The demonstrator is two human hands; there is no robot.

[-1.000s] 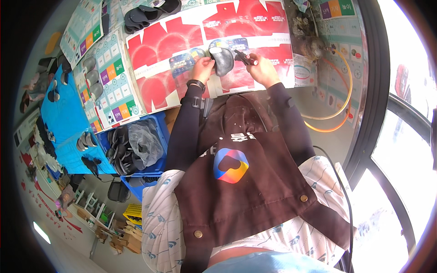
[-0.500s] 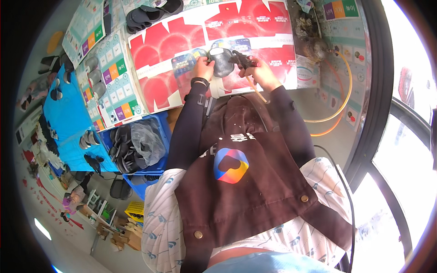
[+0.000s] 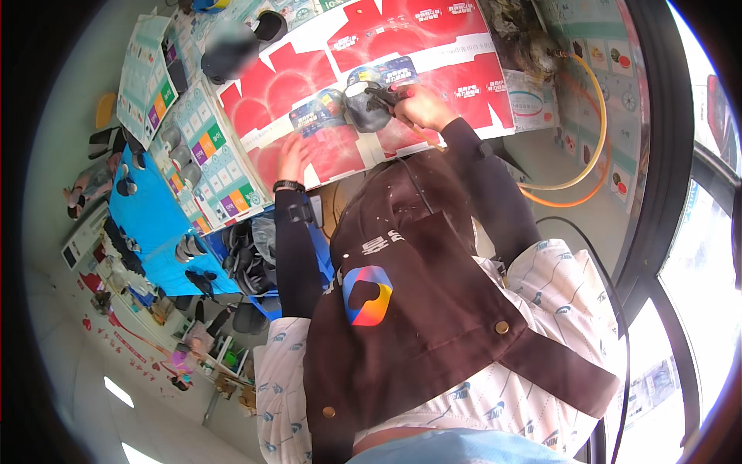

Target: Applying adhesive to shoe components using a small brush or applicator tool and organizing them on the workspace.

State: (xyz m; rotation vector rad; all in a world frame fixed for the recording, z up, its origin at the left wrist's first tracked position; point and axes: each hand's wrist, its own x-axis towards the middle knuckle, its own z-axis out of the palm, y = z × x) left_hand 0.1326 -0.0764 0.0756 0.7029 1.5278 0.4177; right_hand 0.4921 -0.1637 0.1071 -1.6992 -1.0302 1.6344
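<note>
My right hand (image 3: 421,107) is closed round a black spray gun (image 3: 382,97), its nozzle over a dark grey rounded pad-like piece (image 3: 365,117). The piece has a pale patch near its top and lies on the red and white printed card (image 3: 433,87). A thin yellowish hose (image 3: 427,139) runs down from the gun. My left hand (image 3: 294,157) is empty, fingers stretched out over the near left part of the card. Between the hands lies a blue printed sheet (image 3: 318,110).
Dark curved pieces (image 3: 230,57) sit at the table's far left, partly blurred. Yellow and orange hoses (image 3: 603,131) loop at the right beside the window frame. A blue crate (image 3: 321,259) with black pieces stands left of my lap, near a blue-covered table (image 3: 154,220).
My left hand has let go of the dark piece and moved left and nearer to me. The spray gun is now over the piece. The view has tilted somewhat.
</note>
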